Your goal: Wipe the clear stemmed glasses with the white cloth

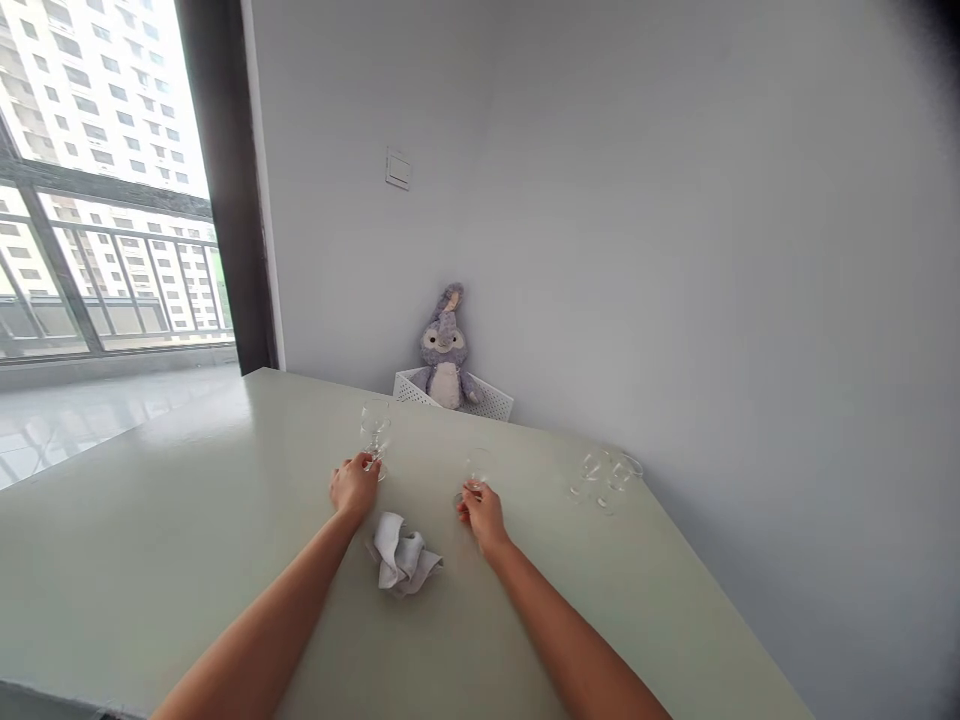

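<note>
My left hand (355,485) is closed at the stem of a clear wine glass (375,420), which stands upright on the pale green table (247,540). A second wine glass (478,464) is in my right hand (482,512), its fingers pinched around the stem below the bowl. That glass looks slightly tilted; whether its foot touches the table I cannot tell. Between my forearms lies a crumpled light grey cloth (403,556), touched by neither hand.
More clear glasses (591,466) rest near the table's right edge, some seemingly on their sides. Beyond the far edge, a white perforated basket (493,402) holds a grey plush rabbit (445,350) against the wall. A large window (112,200) is at the left.
</note>
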